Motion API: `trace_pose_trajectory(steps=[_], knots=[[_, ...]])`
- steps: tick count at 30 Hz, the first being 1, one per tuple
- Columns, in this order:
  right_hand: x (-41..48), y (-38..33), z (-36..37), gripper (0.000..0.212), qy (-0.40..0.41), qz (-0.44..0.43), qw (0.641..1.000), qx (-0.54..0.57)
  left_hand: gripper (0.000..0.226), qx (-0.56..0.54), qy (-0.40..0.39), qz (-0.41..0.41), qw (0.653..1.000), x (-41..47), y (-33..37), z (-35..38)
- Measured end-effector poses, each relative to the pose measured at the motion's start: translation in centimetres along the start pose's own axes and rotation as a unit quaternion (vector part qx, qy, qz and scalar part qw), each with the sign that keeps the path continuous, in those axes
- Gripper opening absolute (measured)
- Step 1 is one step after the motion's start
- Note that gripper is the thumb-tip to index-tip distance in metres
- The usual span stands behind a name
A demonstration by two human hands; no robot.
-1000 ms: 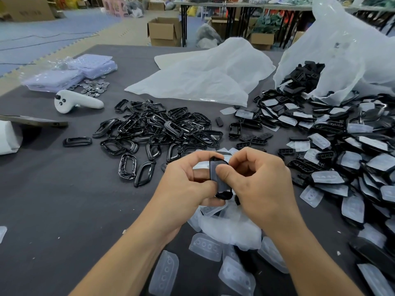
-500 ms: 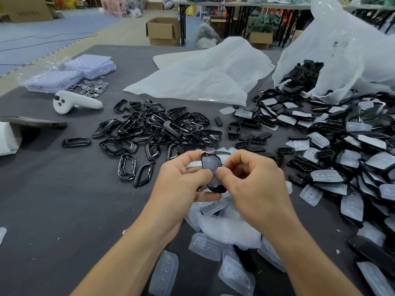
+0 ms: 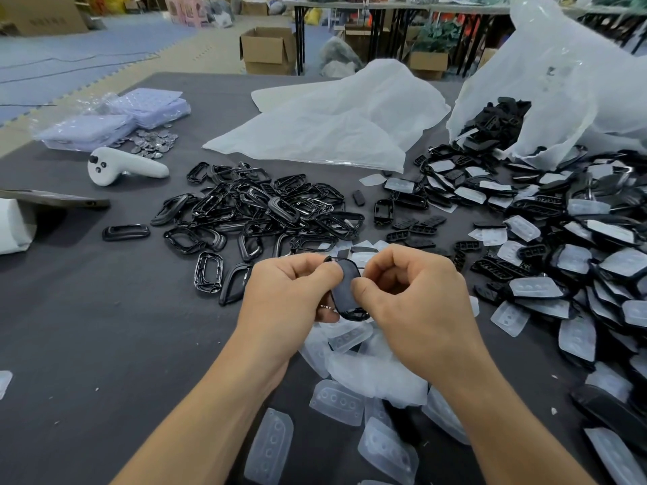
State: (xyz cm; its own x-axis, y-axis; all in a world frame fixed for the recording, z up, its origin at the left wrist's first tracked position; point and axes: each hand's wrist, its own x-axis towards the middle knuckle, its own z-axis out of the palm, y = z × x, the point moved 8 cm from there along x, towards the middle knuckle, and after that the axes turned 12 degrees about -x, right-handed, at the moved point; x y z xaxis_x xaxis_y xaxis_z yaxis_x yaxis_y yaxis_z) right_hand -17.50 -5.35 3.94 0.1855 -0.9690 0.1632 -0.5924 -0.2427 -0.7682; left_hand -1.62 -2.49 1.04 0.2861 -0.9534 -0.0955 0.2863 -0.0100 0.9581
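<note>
One black oval shell point(image 3: 346, 288) is in hand. It is held clear of the grey table point(image 3: 87, 327), straight in front of the person and between both hands. The shell is smooth and matt, longer than it is wide, with rounded ends. A glossy ribbed rim shows at its lower end. It stands roughly upright, with the top leaning a little left.

The left hand point(image 3: 290, 306) pinches the shell's left edge between thumb and curled forefinger. The right hand point(image 3: 413, 309) pinches the right edge the same way, its other fingers curled in. Something small and shiny shows under the left hand; I cannot make out what it is.

Count on the table:
- One white controller point(image 3: 122, 166).
- One lone black frame point(image 3: 126, 232), well left of the heap.
- Two loose frames point(image 3: 209, 276), just left of the left hand.
- One heap of black frames point(image 3: 259, 211) beyond the hands, too tangled to count.
- Two lilac packet stacks point(image 3: 115, 117), with a small heap of silver discs point(image 3: 154, 143) just beside them.
- Two white plastic bags: one flat bag point(image 3: 332, 127) and one open bag point(image 3: 560, 82) spilling black parts.
- At least five translucent pads point(image 3: 338, 402) below the hands, and many more to the right.
</note>
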Motion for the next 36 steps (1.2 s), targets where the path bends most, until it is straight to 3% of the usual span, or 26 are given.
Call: trace_pose_trajectory(steps=[4, 13, 19, 21, 30, 36], knots=[[0.0, 0.0, 0.7, 0.015, -0.033, 0.001, 0.999, 0.026, 0.025, -0.011, 0.026, 0.019, 0.999, -0.1, 0.1, -0.3], [0.1, 0.3, 1.0, 0.015, -0.078, -0.006, 0.995, 0.066, 0.022, 0.018, 0.001, 0.033, 0.999, 0.0, 1.0, -0.5], [0.1, 0.2, 1.4, 0.006, -0.082, 0.005, 0.991, 0.11, 0.023, -0.007, 0.046, 0.057, 0.997, -0.1, 1.2, -1.3], [-0.1, 0.1, 1.6, 0.013, -0.089, 0.007, 0.988, 0.129, 0.024, -0.029, 0.061, 0.065, 0.996, -0.2, 1.2, -1.2], [0.2, 0.3, 1.0, 0.024, -0.056, 0.027, 0.978, 0.2, 0.031, -0.03, 0.071, 0.098, 0.992, -0.4, 1.5, -0.9], [0.5, 0.8, 0.4, 0.031, -0.024, 0.036, 0.97, 0.238, 0.016, -0.053, 0.044, 0.071, 0.995, -0.3, 1.2, -0.9]])
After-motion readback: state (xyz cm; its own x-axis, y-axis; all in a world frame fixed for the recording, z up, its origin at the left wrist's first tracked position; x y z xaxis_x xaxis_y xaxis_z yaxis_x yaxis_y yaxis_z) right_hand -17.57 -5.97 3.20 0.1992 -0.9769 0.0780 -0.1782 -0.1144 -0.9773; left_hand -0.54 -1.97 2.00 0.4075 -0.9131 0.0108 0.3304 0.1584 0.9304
